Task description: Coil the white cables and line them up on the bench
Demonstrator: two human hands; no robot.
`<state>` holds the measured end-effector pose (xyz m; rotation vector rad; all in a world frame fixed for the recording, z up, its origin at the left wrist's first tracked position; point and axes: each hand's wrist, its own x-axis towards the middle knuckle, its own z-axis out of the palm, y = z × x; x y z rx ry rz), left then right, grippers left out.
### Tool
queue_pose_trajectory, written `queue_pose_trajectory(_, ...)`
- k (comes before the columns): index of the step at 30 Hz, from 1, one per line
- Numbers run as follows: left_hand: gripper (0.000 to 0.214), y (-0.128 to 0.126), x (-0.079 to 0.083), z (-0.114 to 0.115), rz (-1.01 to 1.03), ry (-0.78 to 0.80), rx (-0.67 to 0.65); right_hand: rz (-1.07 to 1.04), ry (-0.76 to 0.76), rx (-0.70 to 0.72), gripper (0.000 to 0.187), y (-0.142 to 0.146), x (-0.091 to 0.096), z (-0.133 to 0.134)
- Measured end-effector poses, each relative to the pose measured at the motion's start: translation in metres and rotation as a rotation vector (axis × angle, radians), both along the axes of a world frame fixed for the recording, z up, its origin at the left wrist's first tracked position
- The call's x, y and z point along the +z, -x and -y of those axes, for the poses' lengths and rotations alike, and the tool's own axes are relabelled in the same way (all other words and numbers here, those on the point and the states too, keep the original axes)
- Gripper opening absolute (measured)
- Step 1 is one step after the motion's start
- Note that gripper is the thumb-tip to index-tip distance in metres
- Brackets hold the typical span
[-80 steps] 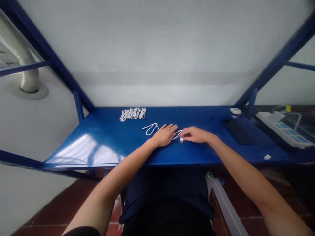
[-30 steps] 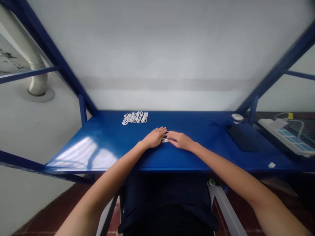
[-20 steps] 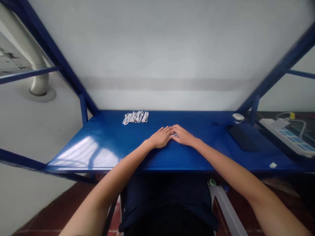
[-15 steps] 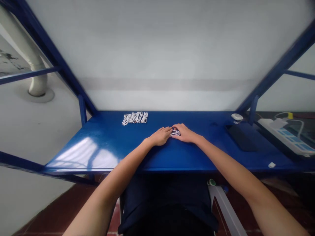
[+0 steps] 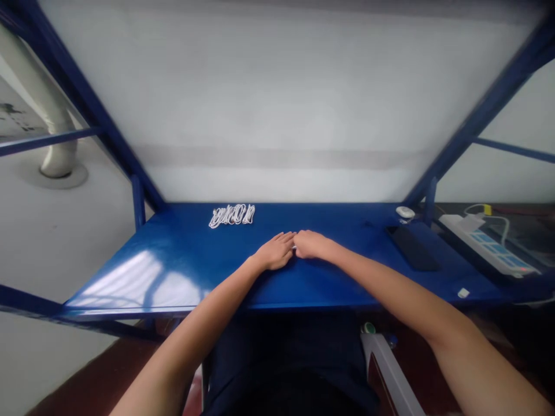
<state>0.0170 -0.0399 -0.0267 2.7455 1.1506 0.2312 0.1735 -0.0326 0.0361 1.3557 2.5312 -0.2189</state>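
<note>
My two hands meet at the middle of the blue table (image 5: 182,254). My left hand (image 5: 274,252) lies flat with its fingers stretched out, the tips touching my right hand. My right hand (image 5: 310,244) is curled closed over a small coiled white cable (image 5: 295,248), of which only a sliver shows between the hands. A row of several bundled white cables (image 5: 231,215) lies at the back left of the table, well beyond my left hand.
A flat black device (image 5: 411,255) lies on the right of the table, with a small white round object (image 5: 405,212) behind it. A white power strip (image 5: 483,247) sits further right, and a small white piece (image 5: 463,293) lies near the front edge. Blue frame posts (image 5: 137,202) stand at the table's corners.
The loose white cable that lay spread on the table has been gathered into a small coil between my hands. The right hand has closed over it, and the view has shifted slightly.
</note>
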Motion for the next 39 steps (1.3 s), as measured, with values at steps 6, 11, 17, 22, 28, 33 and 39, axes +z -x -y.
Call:
queue_pose_trajectory(6,0.046,0.002,0.005,0.002,0.168,-0.024,0.023,-0.283,0.074,0.002,0.025,-0.021,-0.01,-0.007)
queue_pose_trajectory(11,0.043,0.004,0.01,-0.003,0.514,0.018,0.138,-0.651,0.341,-0.063,0.012,-0.039,-0.021,-0.022)
queue_pose_trajectory(17,0.032,-0.029,0.015,-0.016,0.786,-0.087,0.237,-1.191,0.912,-0.345,0.023,-0.048,-0.03,-0.032)
queue_pose_trajectory(22,0.029,-0.055,0.011,-0.02,0.966,-0.083,0.397,-1.452,0.902,-0.469,0.035,-0.049,-0.038,-0.028)
queue_pose_trajectory(28,0.037,-0.048,0.005,-0.011,1.032,-0.073,0.465,-1.541,0.563,-0.632,0.043,-0.025,-0.047,-0.022)
queue_pose_trajectory(33,0.013,-0.042,0.011,0.0,0.914,-0.119,0.392,-1.561,0.634,-0.689,0.039,-0.018,-0.046,-0.017)
queue_pose_trajectory(39,0.013,-0.034,0.019,0.003,0.624,-0.261,0.256,-1.509,0.845,-0.672,0.038,-0.028,-0.042,-0.016)
